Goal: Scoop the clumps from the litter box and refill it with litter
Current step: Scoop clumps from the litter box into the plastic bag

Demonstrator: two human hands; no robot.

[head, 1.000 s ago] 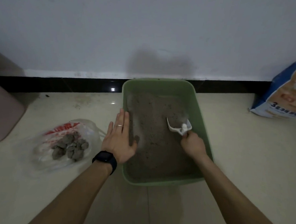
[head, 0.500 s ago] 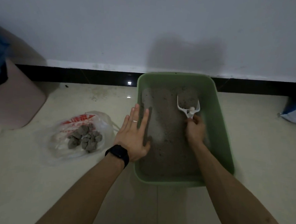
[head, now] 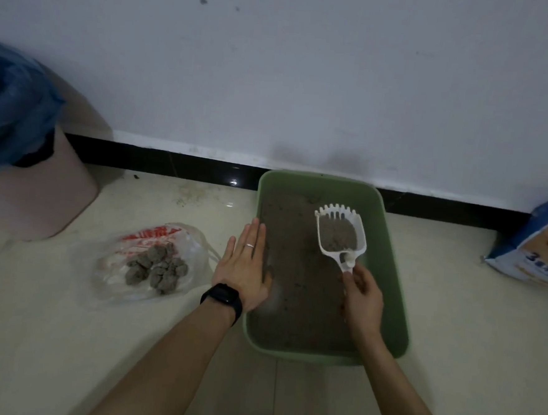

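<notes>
a person's right hand (head: 362, 297) grips the handle of a white scoop (head: 340, 233), loaded with grey litter and held over the upper right of the green litter box (head: 394, 280), its length running from the grip up the frame. the plastic bag (head: 131, 281) of clumps (head: 158, 269) lies at centre left, beyond the box's left rim, where the left hand (head: 244, 267) rests flat with fingers straight. the load would likely have to cross that hand.
</notes>
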